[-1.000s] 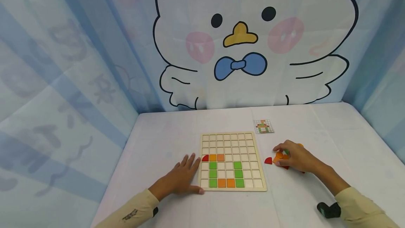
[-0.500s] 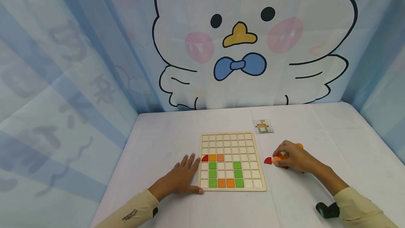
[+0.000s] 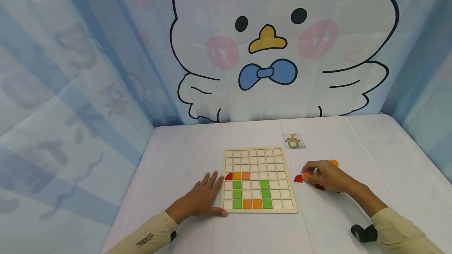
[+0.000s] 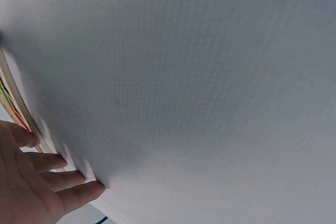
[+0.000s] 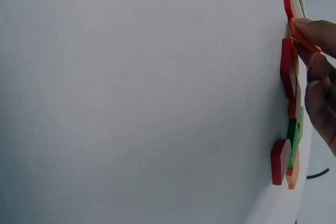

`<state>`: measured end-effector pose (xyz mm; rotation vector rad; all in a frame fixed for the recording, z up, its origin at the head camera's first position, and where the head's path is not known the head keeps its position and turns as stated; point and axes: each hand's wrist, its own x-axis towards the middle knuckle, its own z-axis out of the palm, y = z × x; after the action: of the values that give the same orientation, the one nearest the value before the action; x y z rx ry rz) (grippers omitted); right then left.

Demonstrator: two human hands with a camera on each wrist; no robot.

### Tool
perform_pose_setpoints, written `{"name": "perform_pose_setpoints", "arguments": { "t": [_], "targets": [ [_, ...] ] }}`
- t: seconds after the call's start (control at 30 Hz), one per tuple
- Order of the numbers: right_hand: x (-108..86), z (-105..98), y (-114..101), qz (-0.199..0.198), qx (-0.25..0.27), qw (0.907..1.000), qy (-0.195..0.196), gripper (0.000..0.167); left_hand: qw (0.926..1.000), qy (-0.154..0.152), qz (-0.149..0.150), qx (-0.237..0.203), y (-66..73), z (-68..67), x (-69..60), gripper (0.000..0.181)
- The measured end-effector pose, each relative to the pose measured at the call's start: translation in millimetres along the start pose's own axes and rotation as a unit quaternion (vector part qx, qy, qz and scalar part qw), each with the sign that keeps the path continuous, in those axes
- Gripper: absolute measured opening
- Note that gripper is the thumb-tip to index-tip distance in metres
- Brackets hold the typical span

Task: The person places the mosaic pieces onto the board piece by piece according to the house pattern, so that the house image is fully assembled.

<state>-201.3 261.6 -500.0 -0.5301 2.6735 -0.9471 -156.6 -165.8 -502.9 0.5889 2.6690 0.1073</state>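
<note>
My left hand lies with spread, straight fingers against the left edge of a wooden grid board. Green, orange and red tiles fill some of the board's squares. To the right of the board, my right hand pinches an orange tile between thumb and fingers. Just left of that hand, a red quarter-round tile lies on the cloth. Beneath and behind the hand are several loose tiles, partly hidden in the head view; the right wrist view shows a red tile and a green tile among them.
A small pattern card lies behind the board to the right. An orange round tile sits beyond my right hand. White cloth covers the table, and a printed curtain hangs behind it.
My right hand has shifted slightly left and toward me over the loose tiles, now pinching an orange tile. The orange round tile has come more into view. My left hand stays put.
</note>
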Motion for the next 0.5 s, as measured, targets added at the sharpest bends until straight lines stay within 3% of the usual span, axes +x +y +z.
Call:
{"name": "perform_pose_setpoints", "arguments": {
  "t": [0.2,0.5],
  "targets": [
    [2.7,-1.1,-1.3,-0.024,-0.002,0.9997,0.001,0.029,1.0000,-0.001,0.000,0.000,0.1,0.0,0.0,0.117],
    [9.2,1.1,-7.5,-0.004,0.012,0.9999,-0.007,0.022,1.0000,-0.003,-0.002,-0.001,0.0,0.4,0.0,0.117]
  ]
}}
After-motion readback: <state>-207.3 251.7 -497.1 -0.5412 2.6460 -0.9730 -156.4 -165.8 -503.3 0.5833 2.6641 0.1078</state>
